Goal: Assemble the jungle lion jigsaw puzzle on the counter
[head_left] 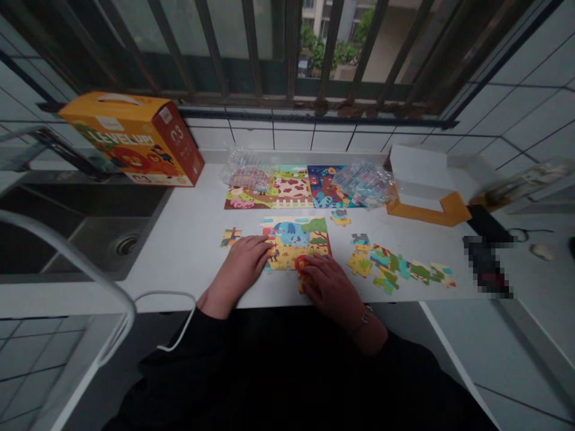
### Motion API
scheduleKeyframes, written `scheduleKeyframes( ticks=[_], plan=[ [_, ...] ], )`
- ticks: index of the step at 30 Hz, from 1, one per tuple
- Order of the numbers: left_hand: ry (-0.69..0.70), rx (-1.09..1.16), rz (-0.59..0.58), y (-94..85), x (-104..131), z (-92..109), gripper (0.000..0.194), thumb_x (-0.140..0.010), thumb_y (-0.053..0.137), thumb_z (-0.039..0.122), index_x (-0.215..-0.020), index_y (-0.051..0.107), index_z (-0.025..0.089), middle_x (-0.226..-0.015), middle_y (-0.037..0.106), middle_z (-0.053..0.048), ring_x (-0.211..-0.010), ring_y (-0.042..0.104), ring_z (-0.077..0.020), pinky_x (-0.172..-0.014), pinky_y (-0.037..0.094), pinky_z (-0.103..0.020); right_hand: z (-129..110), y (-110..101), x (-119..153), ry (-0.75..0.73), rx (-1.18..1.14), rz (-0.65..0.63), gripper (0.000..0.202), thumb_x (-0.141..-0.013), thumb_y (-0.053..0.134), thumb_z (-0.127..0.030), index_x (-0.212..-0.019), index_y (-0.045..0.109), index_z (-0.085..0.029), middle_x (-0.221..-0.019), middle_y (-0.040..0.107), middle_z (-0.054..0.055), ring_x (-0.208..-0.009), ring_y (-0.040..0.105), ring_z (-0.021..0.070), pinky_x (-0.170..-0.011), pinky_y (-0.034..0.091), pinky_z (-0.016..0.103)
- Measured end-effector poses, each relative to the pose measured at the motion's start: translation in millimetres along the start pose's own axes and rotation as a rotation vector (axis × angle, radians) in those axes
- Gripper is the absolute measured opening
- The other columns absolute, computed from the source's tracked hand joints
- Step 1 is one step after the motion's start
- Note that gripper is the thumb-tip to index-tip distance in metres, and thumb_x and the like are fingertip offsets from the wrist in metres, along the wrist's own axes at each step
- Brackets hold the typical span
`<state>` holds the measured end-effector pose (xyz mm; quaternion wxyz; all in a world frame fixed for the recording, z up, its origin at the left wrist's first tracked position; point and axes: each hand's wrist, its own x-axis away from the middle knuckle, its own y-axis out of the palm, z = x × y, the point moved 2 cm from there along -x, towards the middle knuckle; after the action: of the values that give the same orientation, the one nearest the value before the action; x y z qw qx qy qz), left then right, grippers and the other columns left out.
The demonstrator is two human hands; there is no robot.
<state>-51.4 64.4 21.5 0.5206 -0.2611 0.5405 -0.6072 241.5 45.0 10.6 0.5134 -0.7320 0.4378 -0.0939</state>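
Observation:
An elephant picture puzzle [291, 234] lies on the white counter in front of me. My left hand [245, 260] rests along its left side, fingers stretched out and fairly flat, the tips touching the edge. At the lower right, my right hand [333, 288] has its thumb and fingers closed on a puzzle piece [301, 262] with a red lion on it. The fingers partly cover this piece, and I cannot tell whether it is joined to the puzzle. Left of the puzzle lie loose pieces [230, 236]; one more piece [340, 216] is above its right corner.
Several loose pieces [389, 263] spread to the right. Behind are two picture sheets [294, 188] under clear plastic bags [366, 182]. An orange box [135, 140] stands beside the sink [103, 239]; an opened box [426, 206] sits at right. A white cable [112, 287] crosses the left front.

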Motion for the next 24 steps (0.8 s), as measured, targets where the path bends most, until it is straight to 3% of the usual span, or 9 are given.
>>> scheduleKeyframes(
  ticks=[3, 6, 14, 20, 24],
  plan=[
    [-0.064, -0.017, 0.032, -10.4, 11, -27, 0.028, -0.114, 0.059, 0.033, -0.134, 0.074, 0.022, -0.151, 0.075, -0.014, -0.139, 0.070, -0.0324, -0.125, 0.050, -0.059, 0, -2, -1, 0.005, -0.006, -0.004, 0.037, -0.107, 0.067, -0.026, -0.144, 0.069, -0.024, -0.159, 0.069, 0.014, -0.152, 0.061, 0.0345, -0.133, 0.045, 0.065],
    [-0.073, -0.009, 0.030, -14.8, 14, -40, 0.028, -0.113, 0.059, 0.034, -0.133, 0.075, 0.022, -0.150, 0.076, -0.014, -0.141, 0.069, -0.0317, -0.128, 0.048, -0.059, -1, -3, -1, 0.009, -0.001, 0.002, 0.037, -0.106, 0.067, -0.025, -0.144, 0.070, -0.025, -0.158, 0.069, 0.013, -0.152, 0.061, 0.0336, -0.133, 0.044, 0.064],
    [-0.113, 0.060, 0.038, -14.0, 8, -36, 0.029, -0.111, 0.062, 0.031, -0.137, 0.071, 0.022, -0.148, 0.077, -0.013, -0.138, 0.070, -0.0328, -0.130, 0.045, -0.061, -1, -1, 0, 0.000, 0.015, 0.014, 0.035, -0.107, 0.066, -0.025, -0.142, 0.070, -0.024, -0.157, 0.070, 0.013, -0.150, 0.063, 0.0340, -0.131, 0.047, 0.063],
    [-0.101, 0.117, 0.035, -18.5, 5, -41, 0.028, -0.107, 0.064, 0.027, -0.135, 0.068, 0.024, -0.134, 0.079, -0.011, -0.125, 0.071, -0.0322, -0.121, 0.050, -0.061, -2, -3, -1, 0.006, 0.009, 0.014, 0.036, -0.107, 0.066, -0.025, -0.143, 0.070, -0.026, -0.157, 0.070, 0.012, -0.150, 0.063, 0.0333, -0.131, 0.046, 0.063],
    [-0.070, 0.120, -0.002, -25.2, 0, -47, 0.033, -0.105, 0.068, 0.030, -0.137, 0.068, 0.023, -0.134, 0.077, -0.013, -0.127, 0.068, -0.0335, -0.118, 0.051, -0.058, -2, -3, -1, 0.008, 0.007, 0.004, 0.036, -0.107, 0.066, -0.026, -0.143, 0.070, -0.026, -0.157, 0.070, 0.012, -0.150, 0.063, 0.0323, -0.132, 0.045, 0.062]
  ],
)
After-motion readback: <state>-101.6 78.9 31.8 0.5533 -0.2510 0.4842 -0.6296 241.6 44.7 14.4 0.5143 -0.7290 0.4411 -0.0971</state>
